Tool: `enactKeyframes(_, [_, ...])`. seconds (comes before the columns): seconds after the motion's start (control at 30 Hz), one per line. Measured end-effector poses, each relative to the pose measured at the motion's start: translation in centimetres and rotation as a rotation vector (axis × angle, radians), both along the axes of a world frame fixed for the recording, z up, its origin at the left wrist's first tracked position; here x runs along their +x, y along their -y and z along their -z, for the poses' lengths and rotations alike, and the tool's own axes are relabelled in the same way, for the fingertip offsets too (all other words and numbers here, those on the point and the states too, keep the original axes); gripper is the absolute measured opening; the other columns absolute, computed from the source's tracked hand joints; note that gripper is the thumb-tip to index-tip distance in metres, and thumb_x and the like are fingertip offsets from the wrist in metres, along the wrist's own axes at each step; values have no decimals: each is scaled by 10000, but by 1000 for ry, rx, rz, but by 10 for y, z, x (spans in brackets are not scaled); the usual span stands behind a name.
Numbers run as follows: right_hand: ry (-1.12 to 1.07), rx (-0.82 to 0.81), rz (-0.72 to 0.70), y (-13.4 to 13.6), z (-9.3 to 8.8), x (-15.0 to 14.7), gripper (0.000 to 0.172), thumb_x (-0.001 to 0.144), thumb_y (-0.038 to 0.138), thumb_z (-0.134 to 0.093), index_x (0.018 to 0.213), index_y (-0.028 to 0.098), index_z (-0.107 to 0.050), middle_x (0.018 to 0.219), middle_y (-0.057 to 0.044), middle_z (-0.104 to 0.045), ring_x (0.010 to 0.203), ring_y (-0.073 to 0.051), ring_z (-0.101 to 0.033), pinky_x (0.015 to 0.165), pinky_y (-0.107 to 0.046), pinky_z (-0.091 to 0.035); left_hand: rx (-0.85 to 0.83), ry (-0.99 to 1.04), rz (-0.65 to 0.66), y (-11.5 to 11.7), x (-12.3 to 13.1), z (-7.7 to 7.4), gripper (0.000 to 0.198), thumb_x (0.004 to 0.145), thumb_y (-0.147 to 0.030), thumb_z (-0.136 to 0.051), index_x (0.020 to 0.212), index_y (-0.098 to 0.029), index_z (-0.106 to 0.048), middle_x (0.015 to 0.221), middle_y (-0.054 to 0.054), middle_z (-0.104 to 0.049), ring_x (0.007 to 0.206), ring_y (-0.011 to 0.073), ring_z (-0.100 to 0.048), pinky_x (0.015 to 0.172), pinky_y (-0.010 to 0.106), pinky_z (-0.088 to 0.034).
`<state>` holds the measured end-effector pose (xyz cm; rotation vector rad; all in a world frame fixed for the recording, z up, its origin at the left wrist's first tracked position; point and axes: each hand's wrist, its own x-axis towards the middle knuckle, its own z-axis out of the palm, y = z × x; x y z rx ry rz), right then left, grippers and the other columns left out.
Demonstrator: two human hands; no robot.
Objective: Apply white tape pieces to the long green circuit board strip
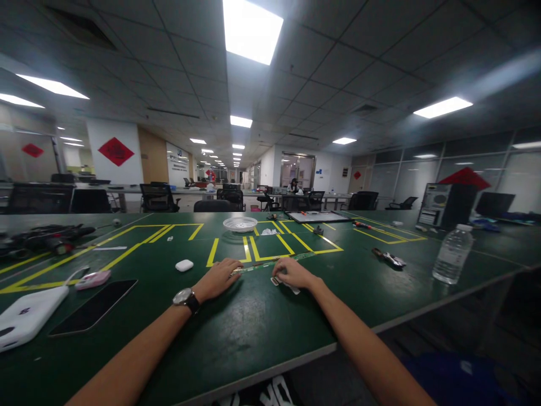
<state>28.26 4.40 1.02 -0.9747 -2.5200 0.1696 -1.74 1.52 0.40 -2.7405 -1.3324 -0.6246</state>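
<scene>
A thin green strip [257, 266] lies across the middle of the green table [236, 338]. My left hand [220, 277], with a watch [183, 297] on its wrist, rests at the strip's left end with the fingers together over it. Just right of centre, my right hand [291, 273] has its fingers curled down by a small pale piece [291, 288] that shows below them. The fingertips partly hide what they touch. Beyond the hands stands a white dish [240, 225] with crumpled white bits [269, 232] to its right.
At left are a white earphone case [184, 265], a phone [95, 307], a white power bank [31, 316] and a pink item [93, 279]. Tools [389, 259], a water bottle [452, 255] and a computer case [443, 206] stand at right. A person [293, 185] sits far back.
</scene>
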Motion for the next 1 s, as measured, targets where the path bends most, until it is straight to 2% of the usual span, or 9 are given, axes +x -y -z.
enactKeyframes(0.07, [-21,63,170,-2,0,-1,251,894,284,-532,1000,176,-733,1052,-96,-683,1008,-208,-595,927,-325,-411,6,12,-4,0,0,0,322,985,-345,-416,1240,-212,-563,1284,91,-577,1178,257,-515,981,407,-405])
enactKeyframes(0.17, [31,69,484,-12,5,-1,490,945,505,-413,1250,190,-631,1253,-164,-599,1172,-297,-523,985,-450,-364,18,29,-17,-2,-1,1,326,989,-348,-413,1246,-211,-559,1278,94,-580,1172,258,-521,982,415,-407])
enactKeyframes(0.27, [139,-46,578,-25,11,-1,611,938,616,-319,1317,217,-584,1288,-189,-577,1230,-351,-486,1000,-533,-327,33,35,-23,-3,-2,-1,307,991,-330,-422,1238,-210,-560,1265,89,-592,1168,251,-526,988,408,-406])
enactKeyframes(0.33, [170,-87,502,-31,13,-4,616,944,625,-277,1278,235,-617,1260,-170,-605,1220,-341,-505,1005,-526,-331,44,31,-29,-3,-1,-3,295,987,-320,-439,1231,-209,-562,1263,85,-596,1181,250,-519,994,402,-404])
enactKeyframes(0.47, [150,-71,220,-29,13,-16,592,968,575,-267,1246,209,-639,1253,-140,-624,1189,-285,-545,1015,-434,-376,75,32,-32,0,5,-6,286,984,-290,-446,1234,-212,-562,1271,83,-593,1196,250,-510,997,395,-400])
enactKeyframes(0.6, [109,-69,-55,-12,10,-34,529,972,506,-345,1293,168,-595,1320,-143,-579,1221,-259,-525,1035,-383,-389,69,23,11,4,13,-3,285,967,-279,-481,1235,-223,-561,1256,77,-602,1175,256,-531,976,394,-416])
enactKeyframes(0.73, [78,-59,-275,8,5,-54,372,924,335,-497,1238,173,-614,1306,-117,-590,1215,-231,-525,1066,-375,-366,35,32,73,7,18,-1,298,962,-274,-492,1249,-214,-548,1250,84,-605,1166,251,-543,996,379,-412])
enactKeyframes(0.87, [-45,-33,-292,13,-1,-48,372,792,114,-537,1142,178,-648,1215,-88,-643,1146,-219,-563,1048,-379,-379,-40,44,90,5,20,4,358,969,-284,-482,1321,-223,-490,1337,89,-560,1224,243,-516,1034,373,-382])
enactKeyframes(1.0, [-63,-95,-65,6,-6,-12,415,712,85,-552,1101,168,-669,1147,-85,-663,1085,-227,-592,1006,-367,-414,-103,18,88,1,23,15,485,955,-331,-503,1417,-236,-392,1473,103,-440,1323,269,-432,1046,418,-364])
